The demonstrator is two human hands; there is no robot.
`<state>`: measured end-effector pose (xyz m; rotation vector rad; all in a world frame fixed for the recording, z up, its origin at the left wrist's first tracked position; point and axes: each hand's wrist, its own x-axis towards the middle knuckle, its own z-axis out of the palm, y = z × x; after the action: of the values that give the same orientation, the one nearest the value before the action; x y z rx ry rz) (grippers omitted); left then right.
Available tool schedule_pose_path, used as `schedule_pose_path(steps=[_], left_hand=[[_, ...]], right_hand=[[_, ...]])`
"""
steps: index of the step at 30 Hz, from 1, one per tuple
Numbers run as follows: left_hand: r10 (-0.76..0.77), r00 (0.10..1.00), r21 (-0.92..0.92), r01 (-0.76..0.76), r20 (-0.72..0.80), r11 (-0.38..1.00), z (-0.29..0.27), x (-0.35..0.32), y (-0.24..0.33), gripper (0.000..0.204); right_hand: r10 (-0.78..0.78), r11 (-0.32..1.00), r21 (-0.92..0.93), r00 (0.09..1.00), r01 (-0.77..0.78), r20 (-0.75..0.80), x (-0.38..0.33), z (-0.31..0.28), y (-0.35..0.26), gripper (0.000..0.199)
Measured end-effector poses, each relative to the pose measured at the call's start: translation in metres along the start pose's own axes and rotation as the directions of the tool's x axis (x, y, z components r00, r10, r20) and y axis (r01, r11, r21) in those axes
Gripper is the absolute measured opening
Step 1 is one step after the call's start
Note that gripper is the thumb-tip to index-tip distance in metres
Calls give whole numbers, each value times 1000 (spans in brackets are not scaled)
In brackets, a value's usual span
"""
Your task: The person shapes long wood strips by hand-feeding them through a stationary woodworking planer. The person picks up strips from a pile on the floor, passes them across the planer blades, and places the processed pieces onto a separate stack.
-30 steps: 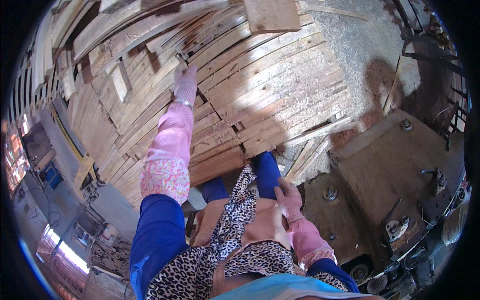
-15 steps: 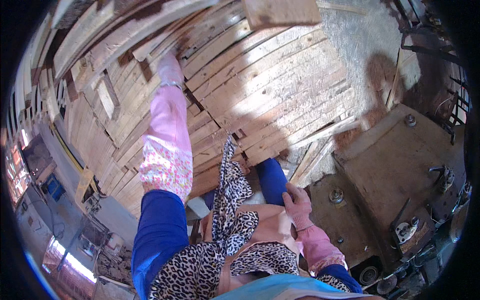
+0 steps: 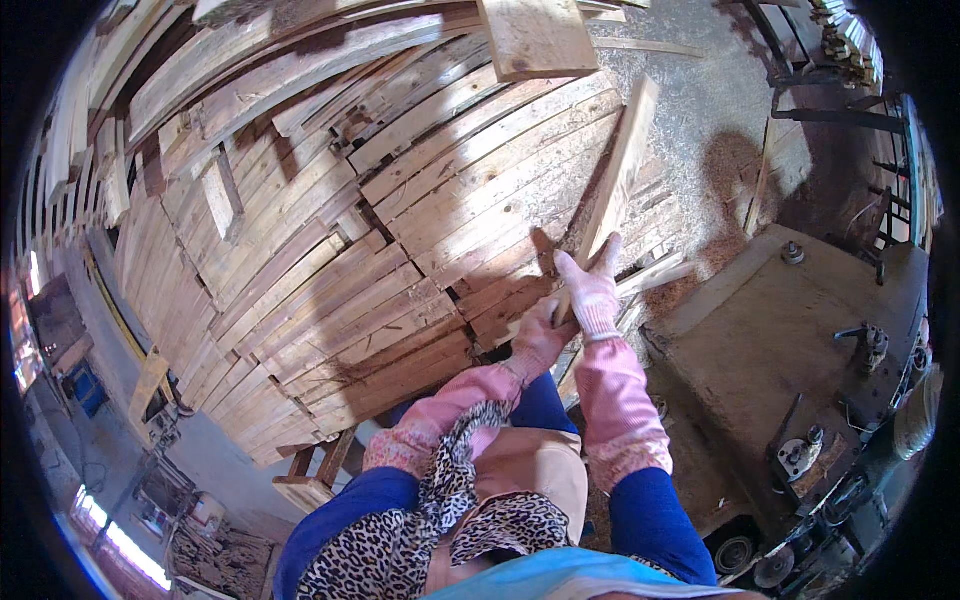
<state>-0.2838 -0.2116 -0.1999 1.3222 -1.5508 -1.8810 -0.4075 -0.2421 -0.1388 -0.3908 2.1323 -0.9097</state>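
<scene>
A long, narrow wooden strip (image 3: 617, 175) slants up and away from me over the stacked boards. Its near end is between my hands. My left hand (image 3: 541, 335), in a pinkish glove, is closed around this lower end. Just above it on the right, my right hand (image 3: 592, 290) holds the strip between its thumb and fingers, which point away from me. Under the strip lies a wide layer of boards (image 3: 470, 215) set side by side. Where the hands overlap, part of the grip is hidden.
A thick plank (image 3: 538, 40) juts in at the top. Longer timbers (image 3: 300, 80) lie across the far left of the stack. At right stands a machine with a flat metal table (image 3: 770, 320) and clamp handles (image 3: 800, 455). Loose offcuts (image 3: 655, 275) lie between stack and machine.
My left hand has come back from the far left of the stack to the middle. My right hand has risen from my lap. Both now hold a wooden strip.
</scene>
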Motion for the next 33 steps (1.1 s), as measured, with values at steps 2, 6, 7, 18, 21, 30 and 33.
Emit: schedule_pose_path(steps=[2,6,7,18,21,30,33], left_hand=[[-298,944,120,282,142,952,-38,-6,63,49],[-70,942,271,-22,328,962,-93,-40,80,55],[-28,944,263,-63,329,963,-104,-55,75,55],[-132,974,483,207,-184,851,-191,-81,85,58],[-200,912,377,337,-358,863,-211,-21,108,69],[86,699,529,449,-710,720,-296,194,41,85],[-22,705,487,512,-709,707,-273,257,99,85]], right_hand=[[-101,991,-97,992,93,-79,11,8,13,98],[-213,977,-25,943,214,-255,-67,-4,-22,97],[-213,968,66,928,244,-305,-83,-11,-44,99],[-840,268,689,514,673,-175,-107,19,-448,60],[-937,330,447,347,832,46,-92,-4,-368,53],[-491,819,-69,758,570,428,1,48,-63,35],[-427,852,-123,813,508,397,81,54,-91,42]])
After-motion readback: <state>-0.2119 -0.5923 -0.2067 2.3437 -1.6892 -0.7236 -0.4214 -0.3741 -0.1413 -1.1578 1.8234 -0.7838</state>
